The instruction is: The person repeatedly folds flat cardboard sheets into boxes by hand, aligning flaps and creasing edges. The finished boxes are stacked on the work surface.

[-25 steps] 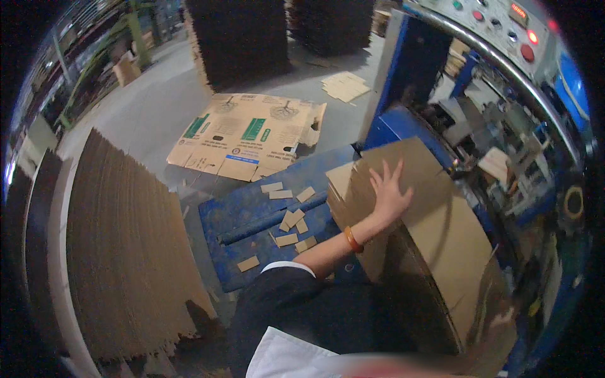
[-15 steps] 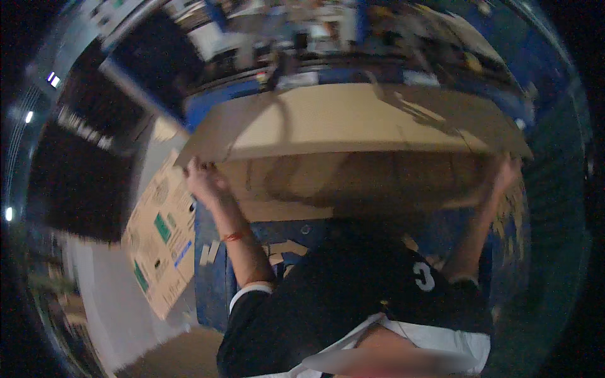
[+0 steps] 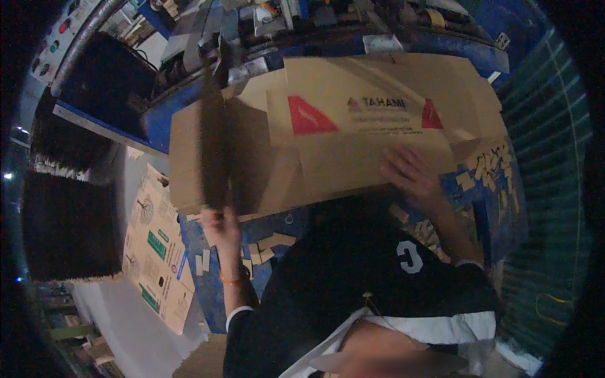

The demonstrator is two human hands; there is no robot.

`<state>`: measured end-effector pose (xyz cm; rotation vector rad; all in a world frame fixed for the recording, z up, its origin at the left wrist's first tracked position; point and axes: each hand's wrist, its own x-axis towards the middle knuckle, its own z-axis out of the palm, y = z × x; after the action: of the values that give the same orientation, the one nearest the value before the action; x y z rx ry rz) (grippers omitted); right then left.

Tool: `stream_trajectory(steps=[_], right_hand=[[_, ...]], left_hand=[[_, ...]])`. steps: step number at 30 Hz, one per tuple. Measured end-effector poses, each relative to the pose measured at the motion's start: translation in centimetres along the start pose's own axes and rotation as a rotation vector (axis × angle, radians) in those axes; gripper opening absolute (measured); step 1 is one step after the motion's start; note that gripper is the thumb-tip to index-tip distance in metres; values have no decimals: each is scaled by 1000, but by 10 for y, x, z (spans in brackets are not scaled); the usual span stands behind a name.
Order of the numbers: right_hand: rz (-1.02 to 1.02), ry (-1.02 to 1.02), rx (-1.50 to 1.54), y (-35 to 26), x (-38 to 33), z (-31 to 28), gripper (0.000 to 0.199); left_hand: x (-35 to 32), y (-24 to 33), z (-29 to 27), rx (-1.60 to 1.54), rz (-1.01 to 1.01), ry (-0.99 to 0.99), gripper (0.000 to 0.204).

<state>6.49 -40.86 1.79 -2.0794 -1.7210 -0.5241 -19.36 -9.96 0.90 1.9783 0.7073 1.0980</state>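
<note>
A brown cardboard box blank (image 3: 372, 151) with red triangles and dark print lies across the blue table. At its left end, a cardboard flap (image 3: 214, 145) stands up nearly edge-on, blurred by motion. My left hand (image 3: 222, 228) is closed on the flap's near end. Over the blank's near edge, right of the middle, my right hand (image 3: 409, 171) has its fingers apart. It is somewhat blurred, and nothing shows in its grip.
Small cardboard offcuts (image 3: 495, 165) lie scattered on the blue table (image 3: 214, 296). A printed cardboard sheet (image 3: 157, 252) leans at the left, beside dark bristle-like panels (image 3: 72, 220). Blue machinery (image 3: 435, 44) runs along the far side. Ribbed green sheeting (image 3: 548, 189) rises at the right.
The plain panel held up by both hands has given way to a printed face lying down. My right hand has let go and moved inward; the left has come nearer with a flap.
</note>
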Motion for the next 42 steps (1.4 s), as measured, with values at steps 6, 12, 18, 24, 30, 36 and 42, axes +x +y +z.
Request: stream_trajectory(steps=[6,12,18,24,30,36,42], right_hand=[[-63,-142,-77,5,-3,19,37],[-78,-170,-64,9,-2,17,39],[-100,-251,-78,13,0,13,40],[-146,-164,-150,18,-4,23,35],[-164,-129,-124,20,4,16,32],[482,-284,679,-13,76,21,36],[777,-500,1206,-15,189,100,35]], left_hand=[[8,18,41,647,526,-611,71],[1,2,27,396,308,-377,53],[5,-8,6,-35,207,-144,31],[7,13,41,741,563,-669,51],[11,18,45,658,565,-628,52],[13,13,43,484,520,-606,51],[25,8,35,49,217,-548,47]])
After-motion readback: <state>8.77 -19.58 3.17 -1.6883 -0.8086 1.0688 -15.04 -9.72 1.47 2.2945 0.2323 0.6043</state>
